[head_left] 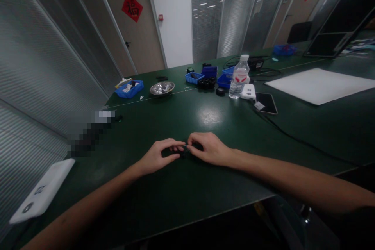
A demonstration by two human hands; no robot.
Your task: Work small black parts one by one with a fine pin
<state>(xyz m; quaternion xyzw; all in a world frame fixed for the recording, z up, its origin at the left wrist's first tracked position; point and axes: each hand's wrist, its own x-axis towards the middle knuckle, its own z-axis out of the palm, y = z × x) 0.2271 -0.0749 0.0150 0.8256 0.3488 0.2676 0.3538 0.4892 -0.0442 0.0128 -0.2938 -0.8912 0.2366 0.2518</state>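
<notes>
silver piece [184, 146], one, between left hand [158, 156] and right hand [208, 148]

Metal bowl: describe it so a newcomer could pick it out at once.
Start from the green table and look past the left hand toward the far edge. There, between a blue tray on the left and another blue tray on the right, sits the metal bowl. It is round and silvery, while those trays are blue and boxy.
</notes>
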